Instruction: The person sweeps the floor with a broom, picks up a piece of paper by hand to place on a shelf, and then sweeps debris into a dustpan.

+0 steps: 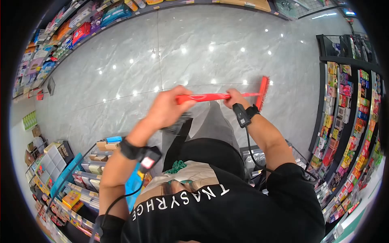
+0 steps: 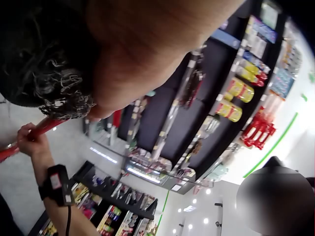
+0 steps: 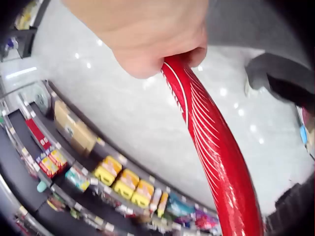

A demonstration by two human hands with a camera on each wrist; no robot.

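A red broom (image 1: 204,97) is held crosswise in front of the body. My left hand (image 1: 170,107) grips the end of its handle, fingers curled round it. Farther along, near the broom head (image 1: 262,94), my right hand (image 1: 235,99) holds the handle. In the right wrist view the patterned red handle (image 3: 211,147) runs out from under the right hand (image 3: 162,39). A dark, fuzzy, stringy thing (image 2: 66,96) shows by the left hand (image 2: 147,59), overlapping the handle; I cannot tell whether the left hand holds it too.
Grey tiled floor (image 1: 121,81) stretches ahead, reflecting ceiling lights. A stocked shelf (image 1: 117,18) curves along the far side, and a snack rack (image 1: 336,109) stands to the right. Goods racks (image 1: 93,162) are close on the near left. A person (image 2: 275,201) appears in the left wrist view.
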